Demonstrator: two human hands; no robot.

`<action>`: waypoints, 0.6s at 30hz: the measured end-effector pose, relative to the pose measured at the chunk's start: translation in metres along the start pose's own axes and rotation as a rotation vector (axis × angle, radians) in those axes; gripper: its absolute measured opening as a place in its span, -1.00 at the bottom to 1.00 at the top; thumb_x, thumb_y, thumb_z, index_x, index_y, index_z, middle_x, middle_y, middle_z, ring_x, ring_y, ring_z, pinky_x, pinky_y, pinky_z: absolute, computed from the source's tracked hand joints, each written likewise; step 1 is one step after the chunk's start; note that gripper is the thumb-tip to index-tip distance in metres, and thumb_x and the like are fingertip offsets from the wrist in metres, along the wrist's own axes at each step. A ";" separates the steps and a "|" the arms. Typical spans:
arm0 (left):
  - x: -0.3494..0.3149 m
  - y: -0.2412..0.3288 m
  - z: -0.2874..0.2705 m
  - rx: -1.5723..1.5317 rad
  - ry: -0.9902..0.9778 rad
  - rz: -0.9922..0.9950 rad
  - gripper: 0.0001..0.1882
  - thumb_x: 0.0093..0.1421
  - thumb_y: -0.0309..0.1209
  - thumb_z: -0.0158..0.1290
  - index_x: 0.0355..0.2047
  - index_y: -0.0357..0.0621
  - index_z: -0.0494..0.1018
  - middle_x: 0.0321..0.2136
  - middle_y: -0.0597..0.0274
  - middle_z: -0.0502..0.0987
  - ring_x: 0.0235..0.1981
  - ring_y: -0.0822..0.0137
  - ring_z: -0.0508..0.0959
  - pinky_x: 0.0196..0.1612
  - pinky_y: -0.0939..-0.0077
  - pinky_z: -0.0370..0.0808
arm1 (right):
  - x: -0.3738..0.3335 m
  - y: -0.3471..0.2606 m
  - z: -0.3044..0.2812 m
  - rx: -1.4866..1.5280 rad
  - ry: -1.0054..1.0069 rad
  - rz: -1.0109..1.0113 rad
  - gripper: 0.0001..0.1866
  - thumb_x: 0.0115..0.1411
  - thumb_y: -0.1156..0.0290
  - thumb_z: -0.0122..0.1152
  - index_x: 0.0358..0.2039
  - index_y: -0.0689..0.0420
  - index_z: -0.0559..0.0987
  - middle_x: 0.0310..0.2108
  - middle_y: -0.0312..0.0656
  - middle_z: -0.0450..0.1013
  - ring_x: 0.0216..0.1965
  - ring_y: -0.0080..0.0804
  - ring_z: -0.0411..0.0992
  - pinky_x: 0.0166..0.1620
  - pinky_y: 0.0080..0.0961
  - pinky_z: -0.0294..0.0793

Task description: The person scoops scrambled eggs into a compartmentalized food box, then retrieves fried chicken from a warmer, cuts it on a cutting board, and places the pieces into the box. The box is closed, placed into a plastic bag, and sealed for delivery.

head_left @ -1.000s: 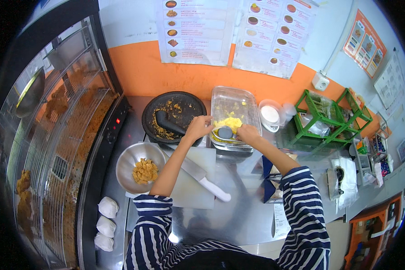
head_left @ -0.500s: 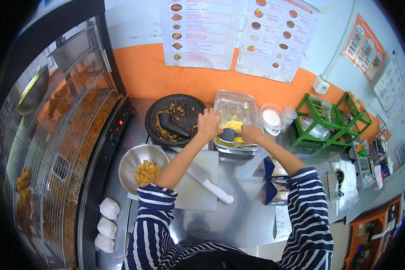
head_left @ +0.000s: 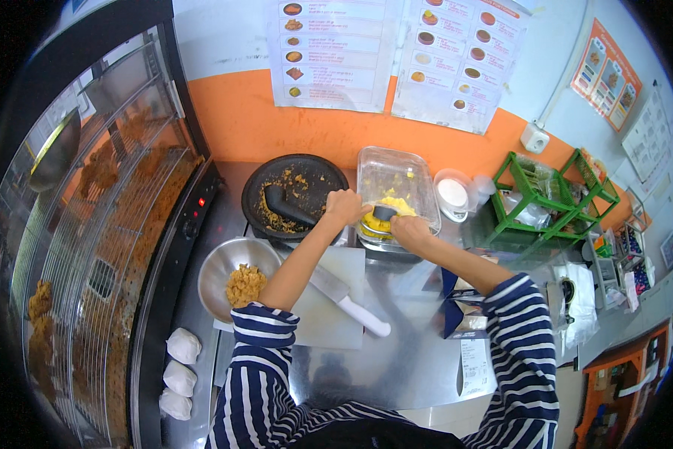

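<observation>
A clear rectangular container (head_left: 398,161) holds soft yellow food (head_left: 400,203) at its near end. My left hand (head_left: 344,207) is closed on the container's near left rim. My right hand (head_left: 413,230) is closed around a dark scoop (head_left: 384,212), whose bowl sits in the yellow food; its handle is mostly hidden by my fingers. Left of the container, a black stone mortar (head_left: 306,170) holds crumbly brown residue and a black pestle (head_left: 285,209). Below my left forearm, a steel bowl (head_left: 220,260) contains brown crumbled food (head_left: 246,285).
A white-handled knife (head_left: 362,316) lies across a white cutting board (head_left: 340,262). Three white wrapped bundles (head_left: 179,379) stand by the glass food warmer (head_left: 112,262). To the right are a white tub (head_left: 451,194), green baskets (head_left: 531,196), small dark boxes (head_left: 456,318) and a paper slip (head_left: 473,367).
My right hand has shifted slightly left and nearer to me. The scoop's bowl has moved up and turned within the yellow food. My left hand has slid a little down along the rim.
</observation>
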State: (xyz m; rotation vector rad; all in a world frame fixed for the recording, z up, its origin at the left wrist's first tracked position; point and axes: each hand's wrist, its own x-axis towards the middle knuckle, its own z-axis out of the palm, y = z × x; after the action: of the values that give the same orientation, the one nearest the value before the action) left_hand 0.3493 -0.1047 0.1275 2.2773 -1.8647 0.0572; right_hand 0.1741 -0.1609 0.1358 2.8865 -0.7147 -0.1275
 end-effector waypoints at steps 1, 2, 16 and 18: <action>-0.001 0.000 0.000 -0.024 -0.025 -0.007 -0.51 -0.04 0.02 -0.10 -0.50 -0.21 0.51 -0.50 -0.01 0.51 -0.45 0.08 0.53 -0.39 0.25 0.45 | 0.004 0.001 -0.001 -0.010 -0.010 -0.067 -0.85 -0.03 0.46 -0.04 -0.52 0.21 0.51 -0.51 -0.04 0.47 -0.50 -0.19 0.48 -0.44 -0.36 0.47; -0.001 0.000 -0.001 -0.039 -0.056 -0.022 -0.50 -0.03 0.02 -0.10 -0.48 -0.21 0.51 -0.47 -0.01 0.51 -0.42 0.07 0.53 -0.36 0.23 0.45 | 0.008 0.003 -0.002 -0.022 -0.044 -0.132 -0.85 -0.03 0.46 -0.04 -0.54 0.21 0.51 -0.51 -0.04 0.47 -0.49 -0.18 0.48 -0.43 -0.34 0.47; -0.045 0.003 0.039 -0.723 0.146 -0.224 -0.58 0.07 -0.26 -0.23 -0.25 -0.41 0.36 -0.38 -0.29 0.40 -0.26 -0.17 0.41 -0.18 0.05 0.32 | 0.025 0.006 -0.004 -0.152 0.021 -0.241 -0.86 -0.07 0.43 0.02 -0.56 0.15 0.55 -0.53 -0.11 0.48 -0.46 -0.24 0.49 -0.42 -0.36 0.48; -0.053 0.010 0.040 -0.794 0.183 -0.311 -0.60 0.03 -0.36 -0.20 -0.17 -0.40 0.33 -0.38 -0.27 0.41 -0.27 -0.14 0.41 -0.19 0.09 0.32 | 0.025 0.012 -0.003 -0.255 0.070 -0.173 -0.86 -0.08 0.42 0.03 -0.59 0.13 0.56 -0.55 -0.12 0.48 -0.48 -0.27 0.49 -0.44 -0.39 0.48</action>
State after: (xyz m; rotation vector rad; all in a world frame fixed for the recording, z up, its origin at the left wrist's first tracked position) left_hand 0.3250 -0.0625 0.0812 1.8671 -1.1253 -0.4256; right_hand 0.1909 -0.1826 0.1395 2.6874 -0.4023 -0.1281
